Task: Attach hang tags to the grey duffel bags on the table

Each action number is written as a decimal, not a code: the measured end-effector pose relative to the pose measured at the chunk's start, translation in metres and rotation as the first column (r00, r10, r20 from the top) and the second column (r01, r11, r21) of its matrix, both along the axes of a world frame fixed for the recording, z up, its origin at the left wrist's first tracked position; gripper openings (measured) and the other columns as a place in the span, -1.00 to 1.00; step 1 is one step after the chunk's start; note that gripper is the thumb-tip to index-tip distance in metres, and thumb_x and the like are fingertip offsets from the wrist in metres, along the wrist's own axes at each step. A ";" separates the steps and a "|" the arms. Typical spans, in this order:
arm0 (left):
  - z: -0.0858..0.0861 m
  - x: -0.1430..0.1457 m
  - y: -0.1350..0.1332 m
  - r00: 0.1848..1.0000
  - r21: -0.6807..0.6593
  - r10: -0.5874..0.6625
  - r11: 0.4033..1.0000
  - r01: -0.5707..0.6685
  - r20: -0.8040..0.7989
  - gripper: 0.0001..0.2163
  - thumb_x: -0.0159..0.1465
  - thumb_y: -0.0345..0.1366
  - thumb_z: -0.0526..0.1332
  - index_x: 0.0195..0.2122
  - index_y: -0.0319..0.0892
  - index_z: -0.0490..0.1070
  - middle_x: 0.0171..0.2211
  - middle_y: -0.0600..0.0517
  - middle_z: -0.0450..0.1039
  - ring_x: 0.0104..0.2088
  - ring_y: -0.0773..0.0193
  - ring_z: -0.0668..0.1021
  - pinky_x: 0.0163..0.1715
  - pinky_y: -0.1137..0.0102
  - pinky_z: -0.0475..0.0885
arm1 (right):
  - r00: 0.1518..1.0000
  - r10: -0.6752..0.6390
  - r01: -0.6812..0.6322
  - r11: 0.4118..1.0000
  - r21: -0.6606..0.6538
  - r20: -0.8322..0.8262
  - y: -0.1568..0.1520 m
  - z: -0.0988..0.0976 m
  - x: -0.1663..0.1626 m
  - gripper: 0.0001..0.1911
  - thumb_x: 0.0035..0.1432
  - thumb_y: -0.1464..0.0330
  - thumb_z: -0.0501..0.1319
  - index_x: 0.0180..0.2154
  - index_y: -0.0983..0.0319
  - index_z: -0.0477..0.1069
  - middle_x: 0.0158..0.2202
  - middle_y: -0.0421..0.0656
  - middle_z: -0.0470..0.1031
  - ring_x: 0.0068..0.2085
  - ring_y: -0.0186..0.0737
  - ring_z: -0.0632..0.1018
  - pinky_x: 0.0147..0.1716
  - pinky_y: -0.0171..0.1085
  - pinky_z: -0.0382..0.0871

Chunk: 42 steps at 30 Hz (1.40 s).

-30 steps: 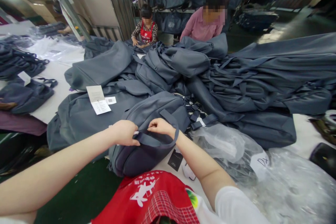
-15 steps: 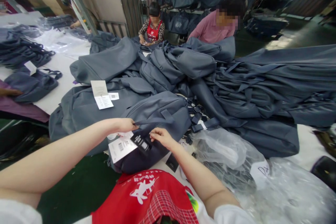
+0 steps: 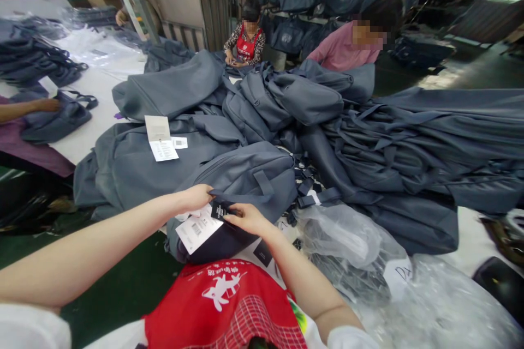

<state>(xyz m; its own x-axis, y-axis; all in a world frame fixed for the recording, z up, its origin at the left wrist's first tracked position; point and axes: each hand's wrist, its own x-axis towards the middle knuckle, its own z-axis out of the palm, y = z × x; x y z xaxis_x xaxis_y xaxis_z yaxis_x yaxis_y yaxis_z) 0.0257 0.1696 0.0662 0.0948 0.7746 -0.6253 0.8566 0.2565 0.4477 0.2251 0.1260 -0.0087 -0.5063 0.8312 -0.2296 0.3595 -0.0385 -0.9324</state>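
A dark blue-grey bag [image 3: 245, 166] lies on the table in front of me. My left hand [image 3: 197, 199] is closed on the end of its strap [image 3: 241, 196], pulling it taut to the left. My right hand [image 3: 249, 220] pinches a black hang tag [image 3: 218, 210] with white print, just right of the left hand. Below my left hand hangs a white barcode tag [image 3: 198, 230], partly overlapped by the black one. Another black card [image 3: 262, 253] lies flat on the table by my right wrist.
More blue-grey bags [image 3: 167, 87] are piled behind, one bearing an open white paper tag [image 3: 162, 139]. On the right are stacked bags [image 3: 429, 142] and clear plastic bags [image 3: 368, 262]. A co-worker's hand [image 3: 48, 105] touches a bag at left; two people work across the table.
My right hand has moved slightly left and now holds the black tag, which has risen and turned. The left hand stays at the strap. The co-worker's hand at left has moved up the bag.
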 end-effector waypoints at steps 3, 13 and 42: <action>-0.001 0.000 -0.001 1.000 -0.009 0.001 1.000 -0.001 0.017 -0.79 0.17 -0.29 0.05 -0.36 -0.19 0.47 -0.52 0.02 0.44 -0.54 0.27 0.46 -0.66 0.50 0.28 | 0.996 0.025 -0.023 1.000 -0.017 0.088 -0.001 0.007 -0.002 -0.53 0.02 0.00 0.24 -0.53 0.31 0.45 -0.62 -0.30 0.25 -0.55 -0.44 0.22 -0.56 -0.39 0.03; 0.011 -0.003 -0.007 0.994 -0.060 0.029 0.998 -0.022 0.108 -0.89 0.13 -0.33 0.15 -0.46 -0.19 0.45 -0.51 -0.01 0.51 -0.52 0.24 0.51 -0.59 0.49 0.32 | 0.989 -0.061 0.074 0.993 -0.090 0.136 -0.012 0.020 -0.014 -0.63 0.08 0.12 0.22 -0.59 0.25 0.41 -0.64 -0.26 0.35 -0.56 -0.38 0.35 -0.56 -0.37 0.10; -0.004 0.006 -0.028 0.842 -0.285 0.408 0.904 -0.319 0.353 -0.84 0.30 -0.29 0.06 -0.26 -0.22 0.39 -0.50 -0.09 0.56 -0.49 0.09 0.62 -0.67 0.40 0.48 | 0.795 -0.258 0.118 0.953 -0.278 -0.549 -0.024 0.017 0.042 -0.54 -0.02 0.10 0.30 -0.12 0.22 0.53 -0.54 -0.25 0.35 -0.52 -0.39 0.23 -0.41 -0.33 0.21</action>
